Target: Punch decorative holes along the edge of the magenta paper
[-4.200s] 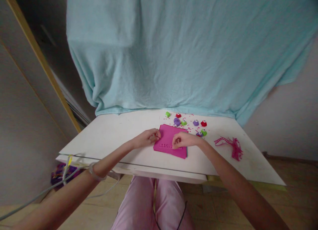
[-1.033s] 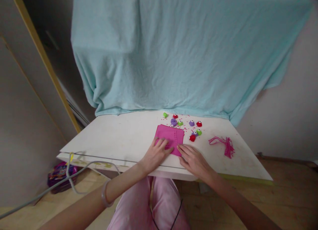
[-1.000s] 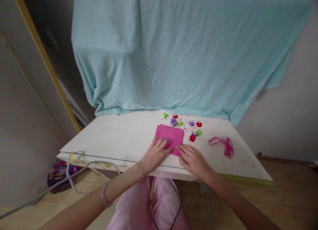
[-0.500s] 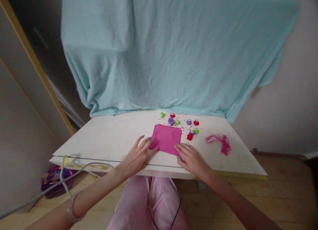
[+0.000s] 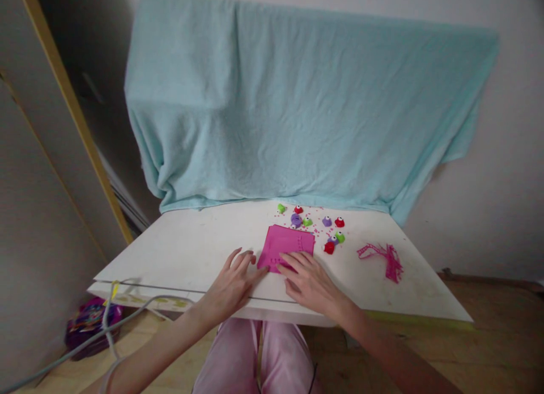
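Observation:
A square pink sheet point(image 5: 283, 241), maybe several layers, lies flat near the table's front edge. Small raised or cut marks run along its right and lower sides. My left hand point(image 5: 233, 278) is open at the sheet's lower left corner, its thumb touching the edge and its fingers spread and bent above the table. My right hand point(image 5: 309, 282) rests on the lower right part, fingers stretched out over it and covering that corner. Behind the sheet sit small figures with eyes, among them a purple one point(image 5: 296, 219) and a red one point(image 5: 328, 248).
A tangle of pink perforated strips point(image 5: 391, 263) lies on the white table point(image 5: 182, 246) at the right. Tiny pink scraps dot the surface among the figures. A light blue cloth point(image 5: 314, 110) hangs behind. A grey cable point(image 5: 144, 295) crosses the front left edge.
My right hand has slid left, from the sheet's right edge onto its lower part. My left hand's fingers have come off the sheet's left side. The camera view has tilted up slightly.

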Tool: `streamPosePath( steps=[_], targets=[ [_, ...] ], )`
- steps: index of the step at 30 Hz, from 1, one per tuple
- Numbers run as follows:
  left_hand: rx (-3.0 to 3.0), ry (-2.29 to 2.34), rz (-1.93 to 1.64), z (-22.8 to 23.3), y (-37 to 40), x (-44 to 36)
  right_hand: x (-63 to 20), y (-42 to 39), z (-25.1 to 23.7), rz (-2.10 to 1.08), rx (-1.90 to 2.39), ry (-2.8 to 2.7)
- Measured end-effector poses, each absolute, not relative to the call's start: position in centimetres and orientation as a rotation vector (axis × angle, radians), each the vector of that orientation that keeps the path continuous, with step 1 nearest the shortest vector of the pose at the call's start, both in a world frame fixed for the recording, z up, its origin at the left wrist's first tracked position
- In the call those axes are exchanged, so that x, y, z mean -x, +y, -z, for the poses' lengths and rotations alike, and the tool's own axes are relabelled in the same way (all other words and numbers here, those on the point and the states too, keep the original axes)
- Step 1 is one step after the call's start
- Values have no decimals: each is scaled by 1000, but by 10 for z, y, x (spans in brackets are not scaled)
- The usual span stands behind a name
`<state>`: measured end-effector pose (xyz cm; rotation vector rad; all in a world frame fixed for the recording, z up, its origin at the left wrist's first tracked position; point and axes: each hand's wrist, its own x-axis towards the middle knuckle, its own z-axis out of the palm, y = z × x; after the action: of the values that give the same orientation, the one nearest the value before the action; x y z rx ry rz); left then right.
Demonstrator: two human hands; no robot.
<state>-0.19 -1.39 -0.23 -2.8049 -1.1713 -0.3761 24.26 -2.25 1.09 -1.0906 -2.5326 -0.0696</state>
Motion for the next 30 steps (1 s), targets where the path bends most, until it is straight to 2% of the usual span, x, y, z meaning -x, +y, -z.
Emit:
streamPosePath(
  steps=[19, 30],
  targets=[
    [2827, -1174, 470, 1, -11, 6, -300, -24, 16, 77, 1105, -2549],
    [2844, -1109, 632, -5, -17, -58, -296, -28, 17, 54, 1145, -2493]
  ],
)
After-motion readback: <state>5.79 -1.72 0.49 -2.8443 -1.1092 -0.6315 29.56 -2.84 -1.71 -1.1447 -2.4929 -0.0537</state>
